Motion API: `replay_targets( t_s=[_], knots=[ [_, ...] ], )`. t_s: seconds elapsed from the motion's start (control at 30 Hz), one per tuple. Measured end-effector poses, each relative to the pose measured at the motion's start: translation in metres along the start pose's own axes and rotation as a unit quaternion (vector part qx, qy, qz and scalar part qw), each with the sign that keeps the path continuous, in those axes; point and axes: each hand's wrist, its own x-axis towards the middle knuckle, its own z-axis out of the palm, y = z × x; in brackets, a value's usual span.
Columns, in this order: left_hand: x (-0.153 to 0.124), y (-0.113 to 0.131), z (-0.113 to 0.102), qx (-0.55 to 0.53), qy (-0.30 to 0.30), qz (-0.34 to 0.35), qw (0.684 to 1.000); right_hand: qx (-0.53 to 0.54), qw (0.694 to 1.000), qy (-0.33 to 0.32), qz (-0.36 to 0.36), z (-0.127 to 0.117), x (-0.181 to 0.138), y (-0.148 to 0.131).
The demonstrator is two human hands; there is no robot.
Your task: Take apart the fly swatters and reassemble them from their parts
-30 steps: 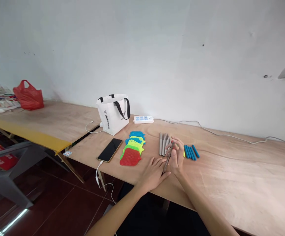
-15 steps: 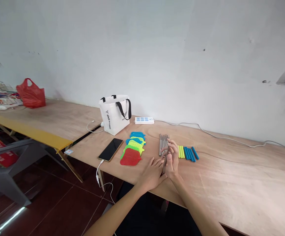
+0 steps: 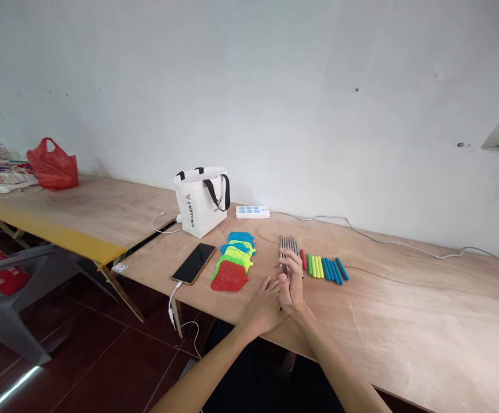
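The right hand has its grip closed around a slim metal rod (mostly hidden by fingers), just above the bench. The left hand lies beside it; its grip I cannot tell. The rod looks stiff, light and slippery; mid-shaft seems the surest hold.

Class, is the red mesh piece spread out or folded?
Spread out: the red mesh piece shows its whole broad outline, without folds, overlapping the green piece.

Wooden table, metal rods, 1 phone
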Motion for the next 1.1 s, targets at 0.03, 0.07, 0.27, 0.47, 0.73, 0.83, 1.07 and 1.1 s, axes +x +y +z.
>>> replay_targets(
  t_s=[0.03, 0.07, 0.27, 0.47, 0.73, 0.83, 1.07, 1.1],
  knots=[
    [0.000, 0.000, -0.001, 0.007, -0.006, 0.000, 1.000, -0.003, 1.000, 0.003, 0.003, -0.001, 0.000, 0.002],
    [0.000, 0.001, -0.001, 0.014, -0.010, -0.002, 1.000, -0.008, 1.000, 0.004, 0.007, -0.002, 0.000, 0.006],
    [-0.003, 0.001, 0.000, 0.051, -0.011, -0.024, 0.998, -0.046, 0.998, -0.031, 0.039, -0.030, 0.014, 0.041],
    [0.001, 0.005, 0.001, 0.055, 0.017, 0.001, 0.998, -0.111, 0.988, -0.008, 0.104, -0.060, 0.013, 0.078],
    [0.007, 0.006, -0.010, 0.051, 0.078, -0.153, 0.984, -0.133, 0.975, -0.097, 0.152, -0.059, 0.008, 0.087],
    [0.009, 0.000, -0.010, 0.109, 0.093, -0.214, 0.966, -0.140, 0.968, -0.099, 0.185, -0.057, 0.005, 0.089],
    [0.012, -0.010, -0.020, 0.108, 0.048, -0.273, 0.955, -0.172, 0.956, -0.176, 0.157, -0.056, 0.003, 0.084],
    [0.011, -0.010, -0.023, 0.090, 0.040, -0.266, 0.959, -0.185, 0.953, -0.190, 0.145, -0.056, 0.003, 0.083]
  ],
)
